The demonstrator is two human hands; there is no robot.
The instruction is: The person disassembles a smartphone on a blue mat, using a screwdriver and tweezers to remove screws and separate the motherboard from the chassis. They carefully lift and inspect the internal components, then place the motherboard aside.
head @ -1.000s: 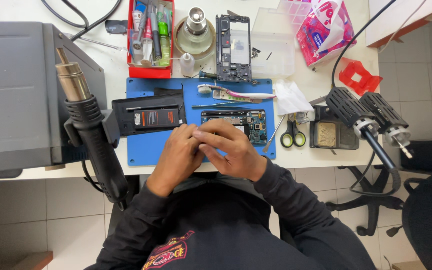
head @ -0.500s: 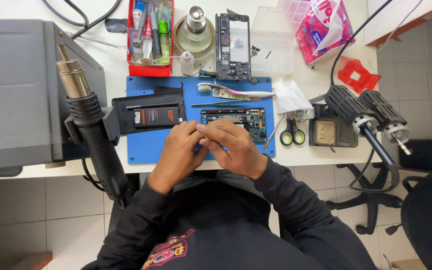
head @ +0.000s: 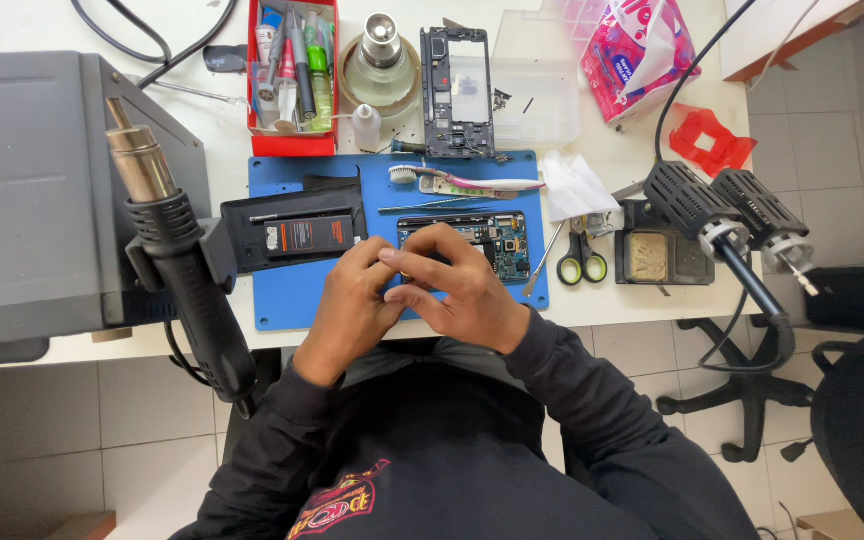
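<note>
Head view, looking straight down. I see my left hand [head: 352,305] and my right hand [head: 457,290] meeting over the front edge of the flat blue rectangular work mat [head: 282,300] on the white counter [head: 212,150]. Both hands are curled, fingertips pinched together around something small at the point where they touch; it is too small and too covered for me to tell what it is or which hand grips it.

Just behind the right hand lies the opened phone body with its exposed green-and-blue circuit board [head: 497,245], flat on the mat and partly covered by the fingers. To its left, near the left hand, rests a black rectangular battery pack bearing an orange-red label [head: 297,235], overlapping the mat's left edge. Behind the board lie a thin metal tweezer [head: 432,207] and a toothbrush with a pink-and-white handle [head: 472,182].

Beyond the mat: a black empty phone frame [head: 455,90], upright in the picture, and a red open box packed with tubes and pens [head: 292,75]. A pink printed plastic packet [head: 642,50] lies at the rear right. Right of the mat: green-handled scissors [head: 580,262]. At left: a black hot-air gun with a metal nozzle [head: 177,255] beside a grey box-shaped unit [head: 32,190].
</note>
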